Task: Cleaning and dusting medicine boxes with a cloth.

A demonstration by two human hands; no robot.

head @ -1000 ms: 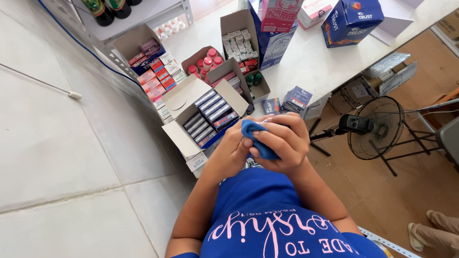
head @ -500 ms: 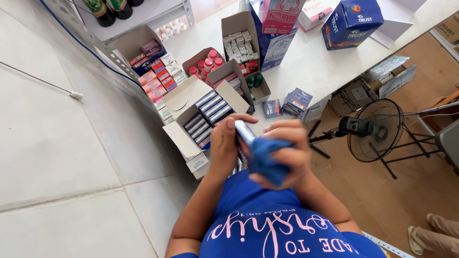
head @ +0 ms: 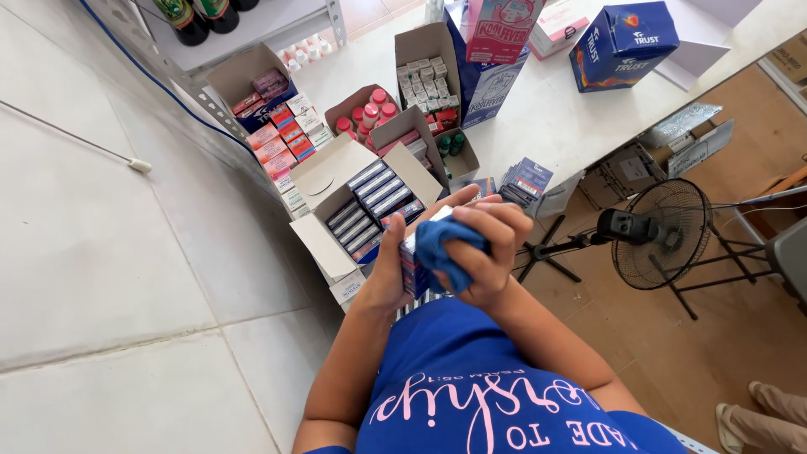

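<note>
Two hands meet in front of our chest, above the edge of the white table [head: 572, 126]. Our left hand [head: 395, 269] is closed around a small flat box [head: 412, 265], thumb up along its near side, holding it upright on its narrow edge. Our right hand [head: 483, 248] is curled tight on a blue cloth [head: 445, 248], bunched into a wad and pressed against the face of that box, so cloth and box touch between the two palms.

Just beyond our hands sits an open white carton [head: 324, 181] with its flaps spread, filled with rows of dark flat boxes like the one we hold. Behind it we see a brown carton of red-capped bottles [head: 366, 113], a carton of pink and red packets [head: 269, 101] at the left, and a taller carton of small pale packs [head: 424, 76]. A large blue box [head: 626, 42] stands well apart at the far right of the table. A short stack of dark packets [head: 525, 181] lies near the table's edge, just beside our right hand.

On the brown floor to our right stands a black fan [head: 660, 235] on a stand. A metal shelf with dark bottles [head: 197, 13] shows at the upper left.
</note>
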